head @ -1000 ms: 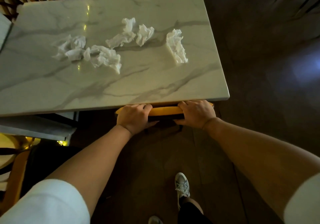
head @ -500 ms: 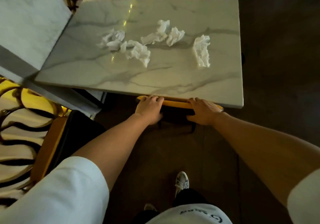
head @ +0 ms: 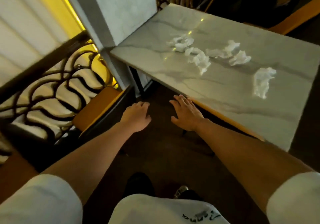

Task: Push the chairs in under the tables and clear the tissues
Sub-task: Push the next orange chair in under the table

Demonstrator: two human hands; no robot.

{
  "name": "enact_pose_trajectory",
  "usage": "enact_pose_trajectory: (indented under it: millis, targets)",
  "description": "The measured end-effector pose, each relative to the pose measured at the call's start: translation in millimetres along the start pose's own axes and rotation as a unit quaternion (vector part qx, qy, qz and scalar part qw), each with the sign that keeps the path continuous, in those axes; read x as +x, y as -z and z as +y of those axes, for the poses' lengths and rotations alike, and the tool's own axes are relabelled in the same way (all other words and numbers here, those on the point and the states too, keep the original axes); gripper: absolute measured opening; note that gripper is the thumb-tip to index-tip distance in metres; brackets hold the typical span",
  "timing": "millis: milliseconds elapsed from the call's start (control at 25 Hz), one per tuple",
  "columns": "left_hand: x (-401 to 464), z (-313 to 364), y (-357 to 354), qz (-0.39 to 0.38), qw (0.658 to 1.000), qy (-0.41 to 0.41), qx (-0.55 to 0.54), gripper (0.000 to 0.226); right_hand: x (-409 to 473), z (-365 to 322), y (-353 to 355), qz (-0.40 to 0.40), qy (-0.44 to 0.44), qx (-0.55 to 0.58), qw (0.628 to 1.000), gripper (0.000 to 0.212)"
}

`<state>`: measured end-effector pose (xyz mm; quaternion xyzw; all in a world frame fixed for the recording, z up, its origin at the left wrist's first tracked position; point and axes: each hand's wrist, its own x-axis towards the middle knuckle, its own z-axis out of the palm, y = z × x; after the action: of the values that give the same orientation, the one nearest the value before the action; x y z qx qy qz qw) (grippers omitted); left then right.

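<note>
Several crumpled white tissues lie scattered on the marble table. A yellow chair back shows just under the table's near edge, tucked beneath it. My right hand hovers with fingers spread beside that edge, off the chair. My left hand hangs relaxed over the dark floor, holding nothing. A second yellow chair with a dark frame stands to the left, out from its table.
A second marble table adjoins at the upper left. A dark scroll-pattern railing with yellow lighting runs along the left. Another yellow chair stands at the far side. My shoes show on the dark floor.
Both hands have let go of the yellow chair back under the table and drawn away to the left. The view has swung left, bringing the second chair and railing into sight.
</note>
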<state>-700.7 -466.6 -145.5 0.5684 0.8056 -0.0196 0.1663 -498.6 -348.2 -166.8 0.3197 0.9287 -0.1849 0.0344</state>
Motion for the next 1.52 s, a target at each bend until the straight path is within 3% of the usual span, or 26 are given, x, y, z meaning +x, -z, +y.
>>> enact_pose_trajectory:
  millis: [280, 480, 600, 760, 920, 1160, 1520]
  targets:
    - [-42, -114, -1, 0.086, 0.986, 0.142, 0.023, 0.061, 90, -101, -20, -0.065, 0.143, -0.043, 0.987, 0.073]
    - [-46, -168, -27, 0.049, 0.973, 0.217, -0.055, 0.077, 151, -150, -29, -0.098, 0.208, -0.099, 0.968, 0.075]
    - [-38, -184, -32, 0.032, 0.971, 0.217, -0.092, 0.082, 186, -164, -32, -0.122, 0.224, -0.140, 0.957, 0.082]
    - [-15, -191, -35, -0.027, 0.967, 0.220, -0.122, 0.082, 222, -169, -38, -0.179, 0.225, -0.208, 0.935, 0.086]
    - [-6, -195, -33, -0.086, 0.953, 0.252, -0.143, 0.054, 252, -171, -41, -0.199, 0.271, -0.216, 0.917, 0.054]
    - [-3, -188, -33, -0.080, 0.947, 0.283, -0.130, 0.055, 285, -166, -42, -0.247, 0.352, -0.235, 0.872, 0.048]
    - [-2, -176, -34, -0.060, 0.932, 0.330, -0.139, 0.065, 280, -153, -46, -0.233, 0.369, -0.165, 0.885, 0.022]
